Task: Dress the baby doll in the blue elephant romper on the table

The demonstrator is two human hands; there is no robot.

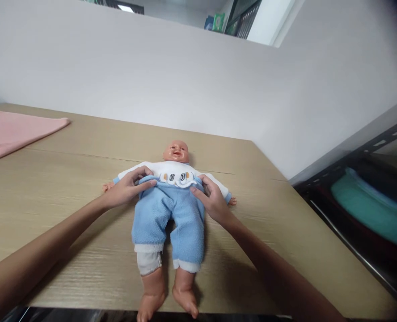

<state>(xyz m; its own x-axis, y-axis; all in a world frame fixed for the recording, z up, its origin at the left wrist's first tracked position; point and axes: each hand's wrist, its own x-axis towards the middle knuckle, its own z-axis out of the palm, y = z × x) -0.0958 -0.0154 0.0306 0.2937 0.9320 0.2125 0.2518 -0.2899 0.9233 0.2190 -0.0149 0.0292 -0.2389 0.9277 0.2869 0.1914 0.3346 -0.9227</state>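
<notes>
Both hands are meeting at the doll's waist! The doll (176, 154) is lying face up on the bench (67, 183), bare feet pointing toward the person. The left hand (131, 184) is pinching one side of the blue trousers (154, 214) at the waistband, and the right hand (213, 197) is gripping the opposite side, thumbs lying in front and fingers curling behind.

And the progress? Looking good: both legs are filling the trousers, both sleeves are covering the arms, and the waistband is reaching the printed face on the white top (158, 167). The waist is looking unsettled, though, the fabric bunching around that print; whether the top's hem is tucking inside or folding over, the creases are making hard to say. Down at one cuff, a pale under-layer (148, 264) is poking out; the other cuff is showing none.

Now the textures: the trousers are looking nubbly and fleecy, sagging in soft folds above white cuffs. The head and feet are gleaming like smooth plastic, rounded and chubby. Wood grain is streaking the bench, and a flat pink cloth (14, 129) is spreading at the far left.
</notes>
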